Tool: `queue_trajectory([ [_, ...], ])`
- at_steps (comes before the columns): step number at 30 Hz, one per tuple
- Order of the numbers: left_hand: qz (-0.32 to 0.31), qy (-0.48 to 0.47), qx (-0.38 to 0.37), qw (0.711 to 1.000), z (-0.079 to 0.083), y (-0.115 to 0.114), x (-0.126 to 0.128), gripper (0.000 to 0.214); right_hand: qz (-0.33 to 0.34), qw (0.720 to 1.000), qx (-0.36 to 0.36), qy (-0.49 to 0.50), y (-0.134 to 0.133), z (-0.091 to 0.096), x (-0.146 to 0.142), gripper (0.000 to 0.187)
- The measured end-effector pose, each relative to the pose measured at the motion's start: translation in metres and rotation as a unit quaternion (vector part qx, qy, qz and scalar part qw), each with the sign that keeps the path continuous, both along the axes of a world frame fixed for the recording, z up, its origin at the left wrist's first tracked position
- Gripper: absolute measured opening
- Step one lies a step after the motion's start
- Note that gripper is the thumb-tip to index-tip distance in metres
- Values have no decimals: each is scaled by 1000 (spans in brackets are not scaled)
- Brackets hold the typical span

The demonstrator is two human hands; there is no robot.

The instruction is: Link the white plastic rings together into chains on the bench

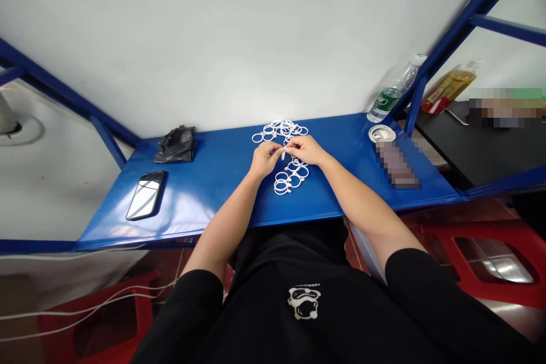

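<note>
Room to pass lies between the black bag (176,145) and white rings (285,127), the wall (222,40) blocking beyond.

Left fingers (276,151) and right fingers (293,150) pinch a white piece (283,156) among white rings (285,127)

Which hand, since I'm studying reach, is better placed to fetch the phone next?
Left hand, probably: it is nearer the phone, which lies leftward. It and the right hand pinch a small white piece, though.

On the table (222,176), rings (297,172) are laid centrally; a phone (145,197), with a bag (176,145) behind it, is placed left; a cable (381,135), with a bottle (387,100) behind it, is positioned right.
</note>
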State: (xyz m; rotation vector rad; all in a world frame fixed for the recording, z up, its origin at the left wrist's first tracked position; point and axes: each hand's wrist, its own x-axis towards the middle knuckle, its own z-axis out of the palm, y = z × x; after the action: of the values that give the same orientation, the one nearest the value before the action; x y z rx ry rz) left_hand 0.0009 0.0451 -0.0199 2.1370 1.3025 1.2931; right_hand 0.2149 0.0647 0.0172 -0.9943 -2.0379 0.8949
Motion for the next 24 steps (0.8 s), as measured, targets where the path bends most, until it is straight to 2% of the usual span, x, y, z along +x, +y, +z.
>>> queue_trajectory([
  [7,6,-22,-3,1000,4,-4,4,26,-5,999,-31,32,-1,-1,-2,20],
  [11,26,-50,11,998,8,-8,8,24,-25,998,-17,55,-1,-3,-6,22],
  [14,27,-53,27,998,10,-8,8,19,-30,999,1,27,0,-3,-4,20],
  [18,40,-50,27,998,8,-8,6,13,-62,994,57,-69,11,-1,12,10],
  [21,-6,-27,-11,1000,6,-10,8,12,-120,983,80,-114,23,-4,29,10],
  [24,-79,32,-54,995,8,-16,12,12,-158,975,55,-148,30,-10,39,17],
])
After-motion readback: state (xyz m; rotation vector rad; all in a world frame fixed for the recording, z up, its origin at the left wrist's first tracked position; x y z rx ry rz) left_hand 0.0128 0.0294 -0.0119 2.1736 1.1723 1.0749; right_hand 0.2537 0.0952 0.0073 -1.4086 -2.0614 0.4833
